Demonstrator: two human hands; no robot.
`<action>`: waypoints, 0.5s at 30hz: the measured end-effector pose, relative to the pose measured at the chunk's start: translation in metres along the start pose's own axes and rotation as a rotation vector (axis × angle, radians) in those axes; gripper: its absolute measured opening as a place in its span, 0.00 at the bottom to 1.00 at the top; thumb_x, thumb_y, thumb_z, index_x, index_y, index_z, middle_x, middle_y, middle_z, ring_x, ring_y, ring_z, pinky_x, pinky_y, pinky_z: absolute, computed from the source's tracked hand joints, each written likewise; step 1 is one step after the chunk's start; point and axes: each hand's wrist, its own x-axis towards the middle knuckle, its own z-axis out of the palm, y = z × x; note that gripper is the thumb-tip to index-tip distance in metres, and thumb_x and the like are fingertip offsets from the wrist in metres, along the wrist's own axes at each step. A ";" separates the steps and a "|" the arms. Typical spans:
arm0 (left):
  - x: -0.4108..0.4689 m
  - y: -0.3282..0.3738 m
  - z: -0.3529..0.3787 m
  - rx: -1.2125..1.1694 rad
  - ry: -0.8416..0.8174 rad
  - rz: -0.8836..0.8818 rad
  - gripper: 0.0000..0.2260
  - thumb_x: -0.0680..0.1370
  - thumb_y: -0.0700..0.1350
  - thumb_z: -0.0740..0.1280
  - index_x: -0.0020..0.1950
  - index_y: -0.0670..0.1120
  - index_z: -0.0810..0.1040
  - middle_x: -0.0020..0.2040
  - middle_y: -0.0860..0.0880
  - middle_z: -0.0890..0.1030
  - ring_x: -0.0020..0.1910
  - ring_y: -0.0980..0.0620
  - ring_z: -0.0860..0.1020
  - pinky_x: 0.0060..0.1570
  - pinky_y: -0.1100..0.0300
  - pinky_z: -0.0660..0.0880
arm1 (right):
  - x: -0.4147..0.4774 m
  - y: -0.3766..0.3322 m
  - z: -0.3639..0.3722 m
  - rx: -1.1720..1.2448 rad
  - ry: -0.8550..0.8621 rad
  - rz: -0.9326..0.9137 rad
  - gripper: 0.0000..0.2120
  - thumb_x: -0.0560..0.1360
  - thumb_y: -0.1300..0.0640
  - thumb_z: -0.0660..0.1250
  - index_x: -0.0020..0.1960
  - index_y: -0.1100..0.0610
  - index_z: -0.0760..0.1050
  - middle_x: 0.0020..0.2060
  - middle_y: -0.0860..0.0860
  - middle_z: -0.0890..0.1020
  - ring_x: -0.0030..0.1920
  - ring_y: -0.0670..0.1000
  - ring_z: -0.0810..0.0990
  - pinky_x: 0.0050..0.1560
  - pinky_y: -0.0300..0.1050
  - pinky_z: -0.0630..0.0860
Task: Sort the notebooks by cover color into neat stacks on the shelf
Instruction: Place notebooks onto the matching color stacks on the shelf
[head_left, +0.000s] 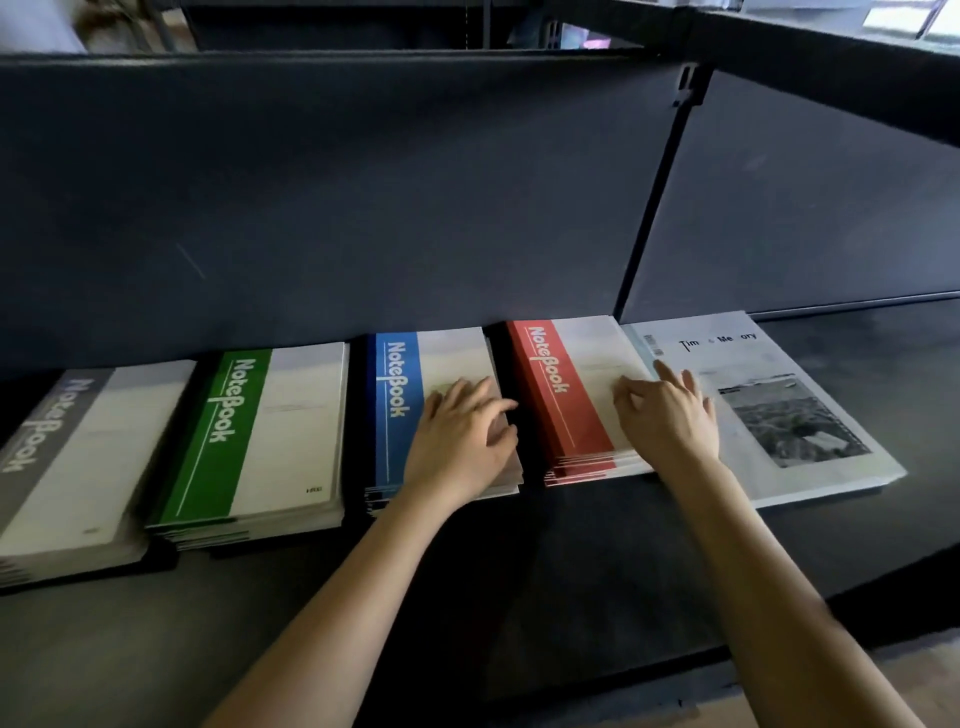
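On the dark shelf (519, 571), across mid-frame, five notebook stacks are ranged: grey-banded stack (78, 452), green-banded stack (234, 431), blue-banded stack (400, 415), red-banded stack (561, 405), white photo-covered stack (779, 415). The left hand (462, 441) is laid on the blue one, fingers apart. The right hand (670, 415) touches the red one's right edge, fingers loosely spread. Fanned front edges should be pressed flush, evenly.

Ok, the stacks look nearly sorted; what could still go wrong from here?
1. The red stack is fanned at its near edge; a push from the right hand could skew it further.
2. The photo-cover stack lies tight against the red one, so nudging either may shift both.
3. The left hand rests on the blue stack, whose near edge is also uneven; top copies might slide.
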 end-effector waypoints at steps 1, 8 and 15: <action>0.000 0.000 0.000 -0.004 0.000 -0.004 0.17 0.82 0.53 0.57 0.71 0.55 0.70 0.77 0.55 0.60 0.76 0.53 0.53 0.73 0.54 0.46 | -0.001 -0.001 0.001 -0.016 -0.012 -0.007 0.19 0.81 0.45 0.52 0.66 0.47 0.74 0.75 0.52 0.61 0.75 0.59 0.55 0.72 0.61 0.56; -0.002 -0.010 -0.036 -0.614 -0.018 -0.106 0.16 0.81 0.46 0.61 0.68 0.57 0.71 0.69 0.61 0.68 0.65 0.65 0.63 0.65 0.64 0.60 | -0.010 -0.031 0.002 0.101 0.086 -0.141 0.24 0.81 0.45 0.53 0.75 0.52 0.60 0.77 0.54 0.52 0.77 0.57 0.46 0.75 0.60 0.45; -0.035 -0.076 -0.082 -0.516 0.249 -0.162 0.15 0.80 0.39 0.63 0.64 0.53 0.76 0.67 0.59 0.70 0.67 0.64 0.66 0.60 0.79 0.58 | -0.040 -0.136 0.015 0.425 0.120 -0.478 0.21 0.80 0.50 0.59 0.72 0.53 0.66 0.75 0.54 0.62 0.76 0.55 0.56 0.75 0.56 0.53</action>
